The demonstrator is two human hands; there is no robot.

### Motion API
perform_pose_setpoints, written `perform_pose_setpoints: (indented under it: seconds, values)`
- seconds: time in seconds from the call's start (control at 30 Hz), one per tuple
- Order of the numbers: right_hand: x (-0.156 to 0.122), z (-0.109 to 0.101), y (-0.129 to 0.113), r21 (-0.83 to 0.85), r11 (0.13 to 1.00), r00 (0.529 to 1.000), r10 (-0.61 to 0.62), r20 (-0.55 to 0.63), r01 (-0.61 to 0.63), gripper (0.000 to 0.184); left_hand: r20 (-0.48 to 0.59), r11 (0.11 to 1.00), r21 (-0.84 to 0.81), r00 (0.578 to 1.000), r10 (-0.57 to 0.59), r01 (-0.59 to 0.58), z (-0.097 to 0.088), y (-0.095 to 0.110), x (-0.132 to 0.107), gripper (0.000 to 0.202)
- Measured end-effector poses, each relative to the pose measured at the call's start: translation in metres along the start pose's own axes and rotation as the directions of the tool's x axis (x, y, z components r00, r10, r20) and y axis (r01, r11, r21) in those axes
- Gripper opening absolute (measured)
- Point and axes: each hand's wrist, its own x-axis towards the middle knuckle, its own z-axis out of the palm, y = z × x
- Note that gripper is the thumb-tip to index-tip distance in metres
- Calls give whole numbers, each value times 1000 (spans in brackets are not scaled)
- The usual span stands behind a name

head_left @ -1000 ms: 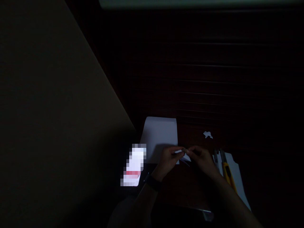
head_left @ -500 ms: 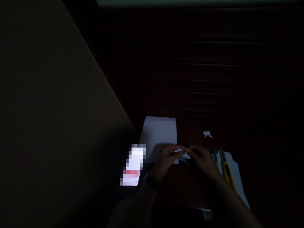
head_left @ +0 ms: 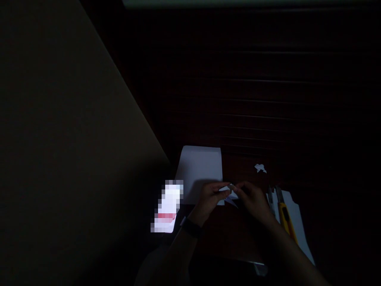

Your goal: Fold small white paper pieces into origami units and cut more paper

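Between my two hands is a small piece of folded white paper, with pointed flaps hanging below the fingers. My left hand, a dark band on its wrist, pinches the paper from the left. From the right, my right hand grips its upper edge between thumb and fingers. The fingertips of both hands nearly meet at the top of the fold, hiding part of it. Behind my left hand lies a blank white sheet on the dark wooden table.
A lit phone screen, blurred out, glows left of my left hand. Beyond my right hand sits a small folded paper figure. At the right, a yellow utility knife and a greyish tool rest on white paper. A wall stands left.
Both hands keep the folded paper in nearly the same spot, with only slight finger movement. The whole view has shifted very slightly.
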Motion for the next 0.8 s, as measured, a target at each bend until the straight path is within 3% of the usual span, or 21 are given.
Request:
perform_pose_setpoints:
  seconds: [0.3, 0.5, 0.8]
  values:
    - [0, -1, 7, 34, 994, 994, 103, -27, -102, 24, 9, 999, -22, 1000, -30, 30, 0, 1, -2, 35]
    - [2, -3, 6, 102, 987, 991, 118, 59, -124, 21, 17, 998, -53, 999, -44, 45, 0, 3, -2, 34]
    - [1, 1, 7, 47, 990, 991, 131, 4, -131, 27, 19, 1000, -10, 1000, -17, 17, -1, -5, -1, 35]
